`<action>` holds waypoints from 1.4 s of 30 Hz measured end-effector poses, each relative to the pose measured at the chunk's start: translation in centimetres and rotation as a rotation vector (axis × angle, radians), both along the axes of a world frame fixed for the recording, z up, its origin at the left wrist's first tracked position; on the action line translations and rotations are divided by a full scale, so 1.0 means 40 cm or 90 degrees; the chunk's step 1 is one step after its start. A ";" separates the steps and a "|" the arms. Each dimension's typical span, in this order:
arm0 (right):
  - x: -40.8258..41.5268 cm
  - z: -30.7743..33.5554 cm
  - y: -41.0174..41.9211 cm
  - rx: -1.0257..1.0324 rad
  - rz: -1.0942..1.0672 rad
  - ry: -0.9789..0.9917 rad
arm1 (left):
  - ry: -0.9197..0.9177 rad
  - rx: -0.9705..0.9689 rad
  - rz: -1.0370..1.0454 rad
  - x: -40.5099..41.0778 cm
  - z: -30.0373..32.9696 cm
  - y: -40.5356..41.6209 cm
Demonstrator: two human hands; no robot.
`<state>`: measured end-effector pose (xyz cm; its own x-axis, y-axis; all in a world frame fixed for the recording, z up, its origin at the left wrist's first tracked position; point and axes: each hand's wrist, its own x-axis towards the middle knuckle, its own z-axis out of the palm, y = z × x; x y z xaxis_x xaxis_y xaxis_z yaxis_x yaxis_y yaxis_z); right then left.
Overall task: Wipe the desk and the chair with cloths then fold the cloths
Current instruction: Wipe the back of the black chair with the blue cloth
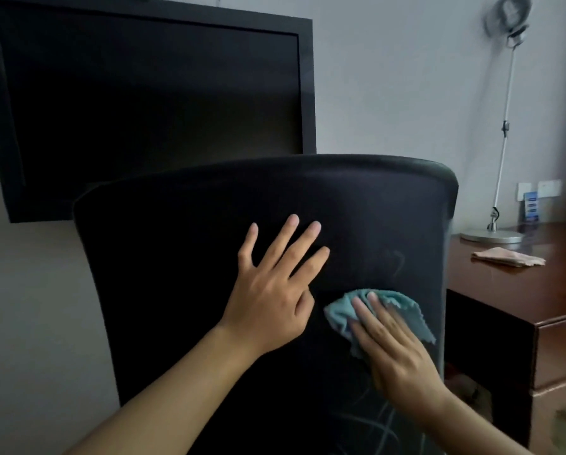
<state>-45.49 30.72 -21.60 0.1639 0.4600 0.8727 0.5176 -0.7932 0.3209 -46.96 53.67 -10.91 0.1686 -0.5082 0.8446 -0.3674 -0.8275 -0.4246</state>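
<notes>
Right hand [396,349] pressed the teal cloth [386,315] flat-fingered against the chair [209,208] back at 5 o'clock; left hand [275,284], fingers spread, braced it (likely against swivelling). Pink cloth [508,257] lay on the desk [504,290] at 3 o'clock.

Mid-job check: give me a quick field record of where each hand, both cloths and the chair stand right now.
left hand: flat, fingers spread, resting on the chair back
right hand: fingers straight, pressing the blue cloth against the chair back
pink cloth: lying on the wooden desk, near the lamp base, untouched
blue cloth state: bunched, not folded
behind chair: dark screen on the wall
</notes>
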 end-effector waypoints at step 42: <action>0.106 0.288 0.018 0.682 0.011 0.002 | 0.044 0.124 -0.080 0.033 0.021 -0.115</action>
